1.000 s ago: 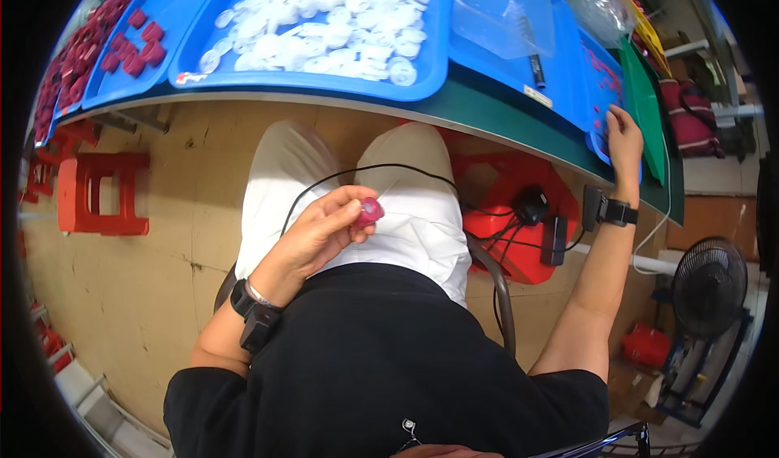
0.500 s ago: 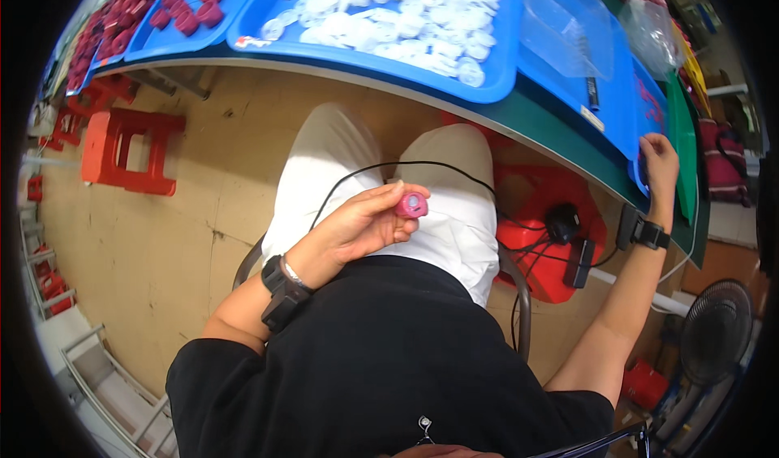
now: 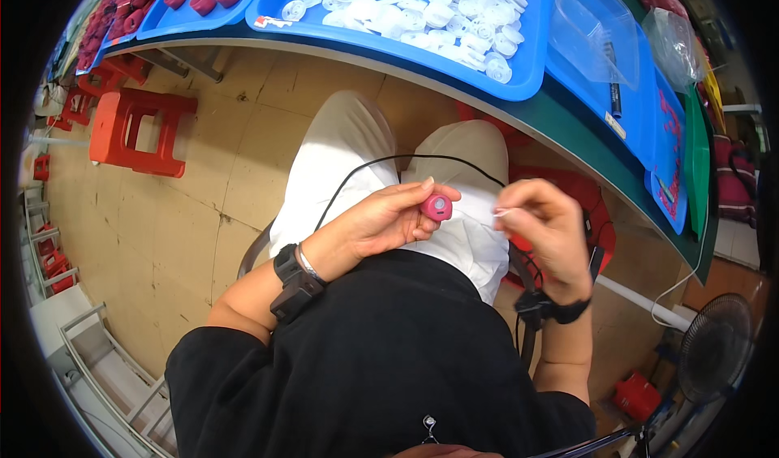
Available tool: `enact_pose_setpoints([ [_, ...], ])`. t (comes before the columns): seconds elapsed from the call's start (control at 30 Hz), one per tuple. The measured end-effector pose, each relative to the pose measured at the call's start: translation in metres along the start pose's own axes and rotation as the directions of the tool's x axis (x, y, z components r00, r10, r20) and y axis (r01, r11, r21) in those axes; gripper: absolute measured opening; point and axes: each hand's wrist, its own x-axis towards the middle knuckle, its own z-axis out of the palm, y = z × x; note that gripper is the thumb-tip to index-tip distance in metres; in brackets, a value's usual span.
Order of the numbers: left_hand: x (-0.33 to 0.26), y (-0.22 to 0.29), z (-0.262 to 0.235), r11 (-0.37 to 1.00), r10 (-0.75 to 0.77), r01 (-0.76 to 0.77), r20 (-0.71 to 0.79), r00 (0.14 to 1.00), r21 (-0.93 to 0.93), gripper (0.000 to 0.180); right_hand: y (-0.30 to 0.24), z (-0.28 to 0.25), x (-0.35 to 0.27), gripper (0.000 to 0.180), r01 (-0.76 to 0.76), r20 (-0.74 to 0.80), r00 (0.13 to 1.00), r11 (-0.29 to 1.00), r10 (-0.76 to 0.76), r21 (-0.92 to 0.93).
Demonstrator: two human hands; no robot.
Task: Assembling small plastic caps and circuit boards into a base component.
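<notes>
Left hand [image 3: 381, 221], grip clamped on pink piece [image 3: 436, 207]; right hand [image 3: 556, 239], grip pinched together, blurred; gap between, table edge [image 3: 389, 68] ahead

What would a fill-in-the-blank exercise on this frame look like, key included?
The pink knob-like piece is in the left hand, over trousers coloured ____.
At the right hand, the wristband is coloured ____.
The white plastic discs lie in a tray coloured ____.
The marker lies to the ____ of those discs.

Missing words: white; black; blue; right.
</notes>
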Motion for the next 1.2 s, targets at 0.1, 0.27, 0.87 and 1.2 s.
enact_pose_setpoints([
  [0.1,0.003,-0.003,0.003,0.999,0.0,0.001,-0.022,1.0,0.048,0.039,0.028,0.015,0.013,0.009,-0.031,0.097,0.995,0.997,0.023,0.077],
  [0.27,0.002,-0.008,0.002,0.997,0.015,-0.01,-0.063,0.998,0.075,0.039,0.037,0.022,0.022,0.012,-0.094,0.094,0.992,0.995,0.09,0.04],
  [0.87,0.004,-0.015,-0.009,0.997,-0.007,0.018,-0.143,0.99,0.077,0.039,0.051,0.03,0.031,0.009,-0.154,0.051,0.987,0.988,0.154,-0.011],
  [1.2,0.004,-0.02,-0.012,0.988,-0.015,0.038,-0.159,0.987,0.148,0.035,0.062,0.024,0.036,0.016,-0.32,0.127,0.944,0.939,0.304,0.128],
])
